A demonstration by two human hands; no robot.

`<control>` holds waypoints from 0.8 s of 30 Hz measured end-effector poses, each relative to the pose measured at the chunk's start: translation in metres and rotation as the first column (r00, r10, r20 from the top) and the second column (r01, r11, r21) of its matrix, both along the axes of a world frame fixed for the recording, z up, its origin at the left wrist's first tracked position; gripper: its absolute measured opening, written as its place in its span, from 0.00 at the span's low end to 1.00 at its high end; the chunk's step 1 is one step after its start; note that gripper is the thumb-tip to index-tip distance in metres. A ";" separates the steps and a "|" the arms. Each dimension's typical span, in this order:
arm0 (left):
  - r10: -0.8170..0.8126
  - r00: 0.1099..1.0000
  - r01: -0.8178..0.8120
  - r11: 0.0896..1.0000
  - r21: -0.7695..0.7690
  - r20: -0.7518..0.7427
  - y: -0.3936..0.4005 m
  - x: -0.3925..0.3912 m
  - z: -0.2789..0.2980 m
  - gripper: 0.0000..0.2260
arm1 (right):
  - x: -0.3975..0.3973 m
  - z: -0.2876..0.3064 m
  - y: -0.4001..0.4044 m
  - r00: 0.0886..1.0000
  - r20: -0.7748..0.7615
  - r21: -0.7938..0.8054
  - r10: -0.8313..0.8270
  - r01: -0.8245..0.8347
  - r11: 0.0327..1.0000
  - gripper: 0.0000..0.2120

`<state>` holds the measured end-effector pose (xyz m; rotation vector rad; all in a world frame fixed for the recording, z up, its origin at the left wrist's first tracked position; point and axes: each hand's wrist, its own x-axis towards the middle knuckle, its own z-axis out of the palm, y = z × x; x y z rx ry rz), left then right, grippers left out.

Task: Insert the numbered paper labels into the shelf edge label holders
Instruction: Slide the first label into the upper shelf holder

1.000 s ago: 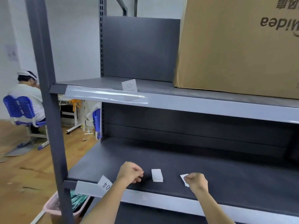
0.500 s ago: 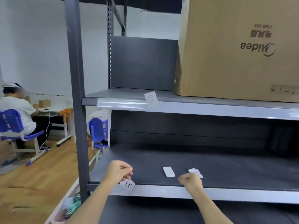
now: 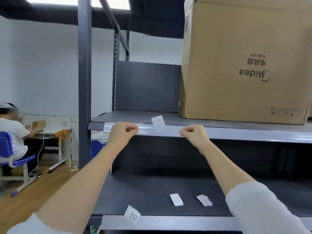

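Both hands are up at the front edge of the upper grey metal shelf [image 3: 135, 116]. The left hand [image 3: 123, 132] and right hand [image 3: 194, 133] each pinch the clear plastic label holder strip [image 3: 172, 130]. Between them, a small white paper label marked "0" [image 3: 158, 123] stands tilted in that strip, touching neither. Another white paper label marked "04" [image 3: 132, 214] sits at the lower shelf's front edge.
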<state>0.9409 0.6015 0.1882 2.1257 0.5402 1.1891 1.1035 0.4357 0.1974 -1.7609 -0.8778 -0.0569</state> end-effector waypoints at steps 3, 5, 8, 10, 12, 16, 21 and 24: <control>0.041 0.999 -0.038 0.995 0.096 -0.024 0.014 0.014 0.002 0.08 | 0.010 0.012 0.017 0.999 0.044 0.015 0.004 -0.004 1.000 0.06; 0.080 0.995 -0.067 0.976 0.206 -0.059 0.027 0.025 0.004 0.09 | 0.018 0.018 0.028 0.997 0.074 0.020 0.011 -0.013 1.000 0.05; 0.212 0.974 -0.169 0.912 0.374 -0.077 0.042 0.038 0.005 0.08 | 0.033 0.024 0.045 0.992 0.119 0.027 0.041 -0.045 0.999 0.07; 0.231 0.971 -0.185 0.895 0.405 -0.066 0.048 0.042 0.003 0.07 | 0.042 0.028 0.054 0.984 0.166 -0.004 0.071 -0.071 0.997 0.08; 0.183 0.982 -0.152 0.903 0.402 -0.039 0.052 0.044 0.003 0.07 | 0.048 0.031 0.062 0.970 0.214 -0.053 0.112 -0.103 0.993 0.09; 0.086 0.996 -0.073 0.937 0.341 -0.023 0.059 0.046 0.008 0.06 | 0.050 0.039 0.071 0.950 0.224 -0.175 0.219 -0.182 0.968 0.08; -0.029 1.000 0.027 0.971 0.237 0.004 0.068 0.046 0.006 0.05 | 0.051 0.039 0.068 0.940 0.201 -0.226 0.274 -0.228 0.947 0.08; -0.049 0.998 0.040 0.965 0.259 0.026 0.071 0.046 0.003 0.06 | 0.050 0.040 0.072 0.937 0.214 -0.263 0.276 -0.217 0.940 0.08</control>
